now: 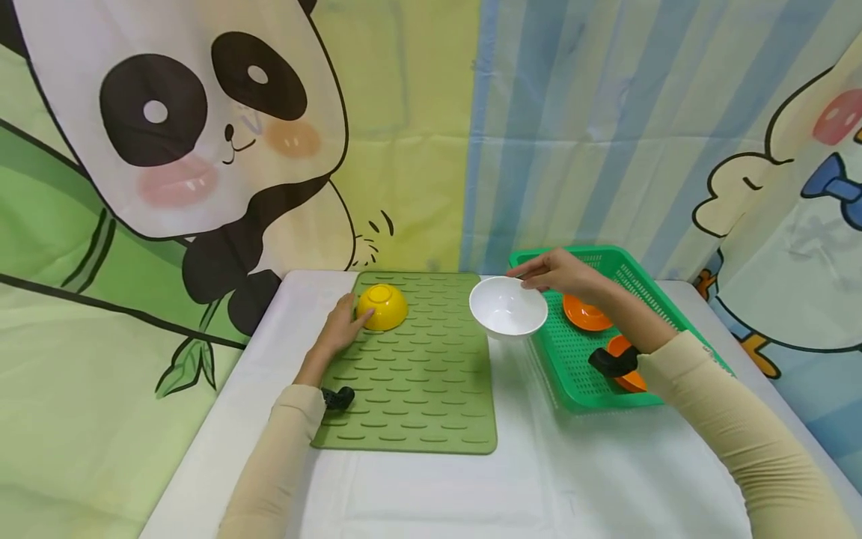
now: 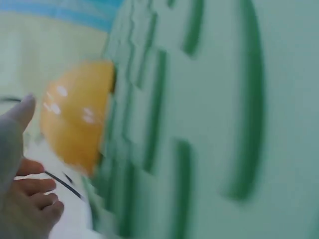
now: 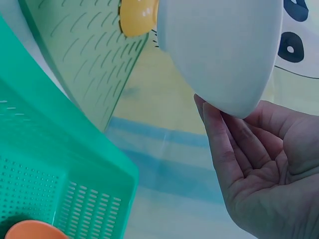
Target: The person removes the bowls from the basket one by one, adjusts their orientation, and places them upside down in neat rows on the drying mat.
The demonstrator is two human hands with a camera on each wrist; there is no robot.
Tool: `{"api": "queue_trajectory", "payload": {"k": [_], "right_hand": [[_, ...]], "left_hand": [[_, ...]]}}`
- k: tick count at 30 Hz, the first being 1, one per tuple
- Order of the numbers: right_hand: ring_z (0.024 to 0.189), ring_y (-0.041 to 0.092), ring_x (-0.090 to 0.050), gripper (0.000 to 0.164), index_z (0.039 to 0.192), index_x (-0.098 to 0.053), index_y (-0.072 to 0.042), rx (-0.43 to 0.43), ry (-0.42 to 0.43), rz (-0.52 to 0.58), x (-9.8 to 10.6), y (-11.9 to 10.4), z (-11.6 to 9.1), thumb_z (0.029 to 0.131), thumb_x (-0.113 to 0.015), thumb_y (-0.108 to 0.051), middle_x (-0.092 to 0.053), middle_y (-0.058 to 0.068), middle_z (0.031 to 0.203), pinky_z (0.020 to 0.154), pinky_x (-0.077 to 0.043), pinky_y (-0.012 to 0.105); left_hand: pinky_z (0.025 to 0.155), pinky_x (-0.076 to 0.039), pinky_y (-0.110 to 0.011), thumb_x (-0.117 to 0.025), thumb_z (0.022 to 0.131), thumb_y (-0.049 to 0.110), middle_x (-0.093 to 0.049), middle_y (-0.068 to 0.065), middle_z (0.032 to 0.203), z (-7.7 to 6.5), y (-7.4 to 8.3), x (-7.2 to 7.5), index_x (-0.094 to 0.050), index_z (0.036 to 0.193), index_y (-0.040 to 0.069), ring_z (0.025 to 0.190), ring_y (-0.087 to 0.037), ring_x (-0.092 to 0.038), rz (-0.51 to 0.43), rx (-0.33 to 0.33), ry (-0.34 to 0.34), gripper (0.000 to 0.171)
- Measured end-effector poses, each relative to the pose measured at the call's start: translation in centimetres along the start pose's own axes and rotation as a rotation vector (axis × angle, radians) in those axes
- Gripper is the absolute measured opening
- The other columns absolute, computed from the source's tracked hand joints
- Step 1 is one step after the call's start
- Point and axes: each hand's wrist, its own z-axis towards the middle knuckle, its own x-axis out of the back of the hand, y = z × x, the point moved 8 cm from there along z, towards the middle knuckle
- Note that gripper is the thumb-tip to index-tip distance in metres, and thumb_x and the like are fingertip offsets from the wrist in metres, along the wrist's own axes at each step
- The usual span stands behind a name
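A yellow bowl [image 1: 381, 307] lies upside down on the back left of a green ribbed mat [image 1: 424, 389]. Just left of it is my left hand [image 1: 340, 326], thumb toward the bowl and fingers relaxed; the left wrist view has the hand [image 2: 32, 184] beside the yellow dome [image 2: 77, 117]. With fingers and thumb, my right hand [image 1: 562, 273] pinches the rim of a white bowl [image 1: 506, 308]. That bowl is held up between the mat and the basket, its inside facing the head camera. In the right wrist view, fingertips [image 3: 214, 112] meet the bowl's edge.
On the right stands a green perforated basket [image 1: 572, 400] with an orange saucer [image 1: 587, 313] and another orange dish [image 1: 633, 380], partly hidden by the right wrist. White cloth [image 1: 431, 494] covers the table. A printed curtain [image 1: 417, 150] hangs along the back.
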Motion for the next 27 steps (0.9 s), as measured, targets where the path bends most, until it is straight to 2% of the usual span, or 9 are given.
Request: {"api": "queue_trajectory", "payload": {"k": [2,4,6,8,12,15,18,20,27], "right_hand": [[0.105,0.025,-0.055,0.031,0.117,-0.06,-0.004,0.001,-0.002,0.004,-0.1,0.0,0.0,0.086,-0.06,-0.01,-0.055,0.013,0.123,0.084,-0.05,0.035],[0.106,0.025,-0.055,0.032,0.117,-0.06,-0.004,-0.001,-0.002,0.004,-0.2,0.0,0.1,0.086,-0.06,-0.01,-0.056,0.012,0.122,0.084,-0.05,0.035],[0.106,0.025,-0.055,0.032,0.117,-0.06,-0.005,-0.001,-0.005,0.007,-0.4,0.0,0.1,0.085,-0.061,-0.011,-0.057,0.012,0.121,0.084,-0.05,0.036],[0.105,0.024,-0.055,0.032,0.116,-0.06,-0.005,0.001,-0.006,0.01,-0.5,-0.1,0.2,0.085,-0.061,-0.012,-0.057,0.012,0.12,0.085,-0.05,0.038],[0.102,0.023,-0.057,0.031,0.115,-0.061,-0.008,-0.007,-0.011,0.01,-0.9,-0.2,0.5,0.085,-0.062,-0.013,-0.058,0.011,0.12,0.084,-0.05,0.039],[0.103,0.024,-0.057,0.031,0.116,-0.061,-0.008,-0.012,-0.013,0.001,-1.2,-0.4,0.7,0.085,-0.062,-0.012,-0.055,0.012,0.123,0.083,-0.05,0.038],[0.103,0.025,-0.057,0.031,0.116,-0.061,-0.007,-0.005,-0.017,-0.003,-1.6,-0.8,0.8,0.085,-0.061,-0.011,-0.054,0.012,0.123,0.081,-0.051,0.036],[0.103,0.025,-0.056,0.032,0.117,-0.061,-0.006,0.006,-0.028,0.001,-2.0,-1.0,0.7,0.085,-0.061,-0.011,-0.054,0.014,0.122,0.081,-0.051,0.038],[0.102,0.022,-0.057,0.032,0.116,-0.061,-0.009,0.007,-0.065,0.036,-3.3,-1.9,0.6,0.084,-0.062,-0.013,-0.057,0.011,0.119,0.082,-0.05,0.039]], "left_hand": [[0.106,-0.022,-0.051,-0.045,0.091,0.044,-0.024,-0.022,0.143,-0.1,2.0,1.2,-0.021,0.141,0.0,0.131,-0.037,-0.023,0.023,-0.052,0.092,0.071],[0.104,-0.028,-0.05,-0.048,0.091,0.04,-0.034,-0.02,0.14,-0.3,4.5,2.5,-0.03,0.139,0.005,0.128,-0.035,-0.031,0.032,-0.132,0.199,0.062],[0.101,-0.034,-0.048,-0.051,0.091,0.035,-0.042,-0.016,0.135,-0.9,7.5,3.6,-0.037,0.137,0.009,0.125,-0.032,-0.038,0.028,-0.256,0.293,0.055],[0.098,-0.038,-0.045,-0.057,0.088,0.032,-0.047,-0.013,0.132,-1.9,10.8,4.4,-0.042,0.134,0.009,0.121,-0.029,-0.044,0.025,-0.421,0.365,0.054],[0.098,-0.039,-0.041,-0.072,0.072,0.04,-0.045,-0.013,0.133,-5.0,17.5,4.3,-0.041,0.133,0.002,0.121,-0.027,-0.044,0.044,-0.827,0.393,0.078],[0.103,-0.034,-0.036,-0.076,0.061,0.051,-0.04,-0.015,0.136,-7.1,21.0,3.4,-0.039,0.133,-0.002,0.126,-0.027,-0.037,0.086,-1.05,0.365,0.097],[0.105,-0.031,-0.035,-0.077,0.058,0.051,-0.038,-0.017,0.137,-8.2,22.7,2.2,-0.037,0.134,0.001,0.129,-0.028,-0.033,0.134,-1.144,0.35,0.1],[0.105,-0.032,-0.034,-0.079,0.058,0.048,-0.038,-0.018,0.136,-8.5,23.1,1.4,-0.037,0.134,0.003,0.129,-0.028,-0.033,0.162,-1.162,0.342,0.098],[0.1,-0.038,-0.03,-0.083,0.06,0.03,-0.042,-0.02,0.132,-8.8,23.1,-0.8,-0.035,0.132,0.003,0.124,-0.028,-0.04,0.2,-1.195,0.397,0.09]]}}
